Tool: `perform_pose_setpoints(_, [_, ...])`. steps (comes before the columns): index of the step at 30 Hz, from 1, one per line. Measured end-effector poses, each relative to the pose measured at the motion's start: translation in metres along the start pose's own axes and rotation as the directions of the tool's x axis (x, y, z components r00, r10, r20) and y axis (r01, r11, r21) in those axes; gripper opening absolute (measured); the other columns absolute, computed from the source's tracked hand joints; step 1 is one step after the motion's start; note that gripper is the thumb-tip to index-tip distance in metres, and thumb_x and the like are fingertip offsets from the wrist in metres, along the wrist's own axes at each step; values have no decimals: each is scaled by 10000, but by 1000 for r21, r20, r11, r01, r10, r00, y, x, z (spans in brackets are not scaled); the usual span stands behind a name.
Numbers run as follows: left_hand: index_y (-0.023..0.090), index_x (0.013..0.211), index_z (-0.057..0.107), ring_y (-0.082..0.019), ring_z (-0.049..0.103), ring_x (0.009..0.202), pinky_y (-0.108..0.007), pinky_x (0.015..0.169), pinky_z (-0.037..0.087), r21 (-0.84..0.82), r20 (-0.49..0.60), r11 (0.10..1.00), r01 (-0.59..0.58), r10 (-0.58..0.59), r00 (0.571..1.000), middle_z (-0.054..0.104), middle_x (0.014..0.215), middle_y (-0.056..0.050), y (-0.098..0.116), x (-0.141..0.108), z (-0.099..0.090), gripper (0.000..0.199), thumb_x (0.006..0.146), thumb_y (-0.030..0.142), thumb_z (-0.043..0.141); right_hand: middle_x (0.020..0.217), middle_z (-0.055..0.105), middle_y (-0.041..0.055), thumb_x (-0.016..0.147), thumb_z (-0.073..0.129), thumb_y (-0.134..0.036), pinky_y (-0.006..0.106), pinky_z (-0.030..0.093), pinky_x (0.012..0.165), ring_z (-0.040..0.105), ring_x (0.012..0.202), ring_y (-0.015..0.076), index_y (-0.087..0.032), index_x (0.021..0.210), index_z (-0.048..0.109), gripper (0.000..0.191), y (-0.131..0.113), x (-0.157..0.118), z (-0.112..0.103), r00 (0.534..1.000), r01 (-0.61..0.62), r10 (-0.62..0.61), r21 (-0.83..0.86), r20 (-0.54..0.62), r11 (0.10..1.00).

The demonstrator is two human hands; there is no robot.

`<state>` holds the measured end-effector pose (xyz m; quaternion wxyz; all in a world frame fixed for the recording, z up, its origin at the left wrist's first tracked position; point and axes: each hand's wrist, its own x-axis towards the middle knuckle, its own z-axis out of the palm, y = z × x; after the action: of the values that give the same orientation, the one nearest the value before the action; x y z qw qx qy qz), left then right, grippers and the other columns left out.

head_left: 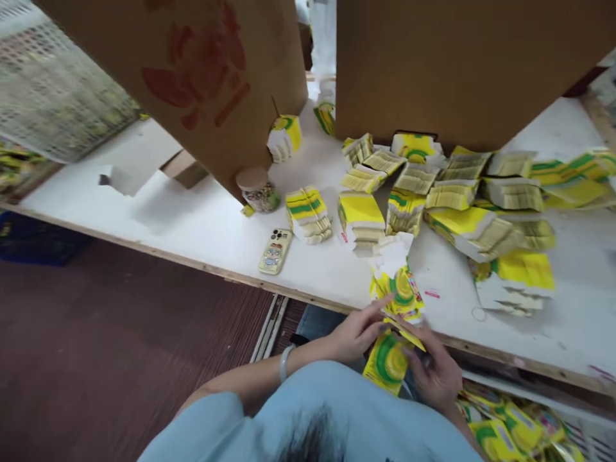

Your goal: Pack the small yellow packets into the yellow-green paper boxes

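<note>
A long white tabletop with a raw wooden edge runs across the view above a dark reddish-brown floor. The left hand reaches in from a bent forearm with a pale band at the wrist, its index finger stretched forward and its thumb near the top of a yellow-and-green printed cardboard carton; whether these fingers are closed on it cannot be told. The right hand, slightly blurred, is clamped on the carton's right side, thumb against the printed face. The carton is tilted, in front of the person's body at the table edge.

Just beyond the grip lies one pile of yellow-and-white cartons. Farther out and to the right are many overlapping bundles of flat cartons, too crowded to count. Left of the grip are one phone in a pale cartoon case and one clear lidded jar. Two large brown cardboard boxes stand beyond; the left one has a red print. One white lattice basket is at far left; yellow packs lie below right of the grip. The cartons show a round yellow-and-green picture; their lettering is too small to read, as are the small red-and-white labels on the tabletop.
</note>
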<state>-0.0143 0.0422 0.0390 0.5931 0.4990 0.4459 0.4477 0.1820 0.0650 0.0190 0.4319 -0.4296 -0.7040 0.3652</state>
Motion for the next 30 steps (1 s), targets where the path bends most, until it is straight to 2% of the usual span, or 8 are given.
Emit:
perform_pose_setpoints(3, [138, 1284, 670, -264, 656, 1141, -391, 1035, 486, 53, 7, 999, 3, -3, 1000, 714, 1221, -168, 9, -2, -7, 668, 977, 653, 375, 1168, 755, 129, 839, 692, -588, 429, 631, 857, 731, 1069, 318, -248, 1115, 758, 443, -6, 5, -11, 977, 38, -54, 77, 208, 996])
perform_pose_setpoints(5, [148, 1274, 685, -264, 660, 1155, -385, 1038, 494, 85, -15, 996, 39, -38, 999, 709, 1255, -160, 14, -1, -13, 598, 976, 607, 446, 1205, 735, 135, 868, 671, -566, 390, 641, 806, 736, 1051, 290, -245, 1183, 716, 452, -17, 9, -9, 939, -208, 159, 136, 304, 969])
perform_pose_setpoints(7, [160, 1295, 675, -259, 654, 1175, -384, 1051, 490, 105, -20, 993, 59, -57, 998, 704, 1278, -144, 15, 1, -16, 546, 972, 562, 496, 1177, 740, 118, 868, 707, -478, 344, 640, 755, 751, 967, 243, -254, 1264, 633, 461, -28, 14, -3, 843, -467, 356, 218, 404, 857])
perform_pose_setpoints(9, [160, 1323, 655, -255, 660, 1158, -384, 1034, 503, 101, -10, 992, 70, -69, 998, 704, 1278, -137, 14, 3, -17, 535, 974, 537, 508, 1113, 755, 91, 845, 741, -430, 332, 629, 769, 750, 915, 212, -256, 1285, 571, 503, -33, 18, 1, 769, -601, 427, 310, 476, 737])
perform_pose_setpoints(18, [125, 1351, 613, -229, 687, 959, -324, 856, 551, 214, -15, 976, -41, 45, 999, 750, 1016, -118, 8, -1, -12, 534, 1022, 484, 394, 1113, 764, 53, 752, 833, -373, 333, 628, 763, 743, 921, 199, -271, 1237, 668, 522, -30, 32, -14, 656, -727, 389, 401, 647, 558])
perform_pose_setpoints(23, [151, 1445, 508, -191, 646, 856, -299, 817, 519, 414, 77, 895, -164, 146, 986, 707, 941, -79, 10, 19, -14, 495, 1051, 363, 297, 1008, 782, 55, 807, 739, -506, 318, 614, 687, 733, 830, 199, -252, 1075, 733, 369, -21, 26, -20, 747, -664, 540, 405, 387, 629])
perform_pose_setpoints(27, [148, 1365, 544, -245, 588, 974, -368, 905, 475, 734, -44, 644, -214, 360, 932, 652, 996, -105, 16, 80, -36, 494, 1002, 471, 460, 1038, 762, 95, 879, 592, -539, 356, 590, 733, 715, 849, 231, -231, 1096, 712, 395, 1, 4, -94, 812, -576, 578, -50, 83, 816])
perform_pose_setpoints(30, [132, 1322, 536, -325, 531, 1129, -453, 994, 422, 867, -148, 492, -85, 415, 898, 602, 1191, -175, 17, 137, -54, 694, 817, 570, 724, 920, 745, 144, 919, 479, -535, 466, 565, 745, 697, 770, 297, -184, 1194, 686, 491, 17, -21, -159, 761, -519, 647, -650, -55, 555])
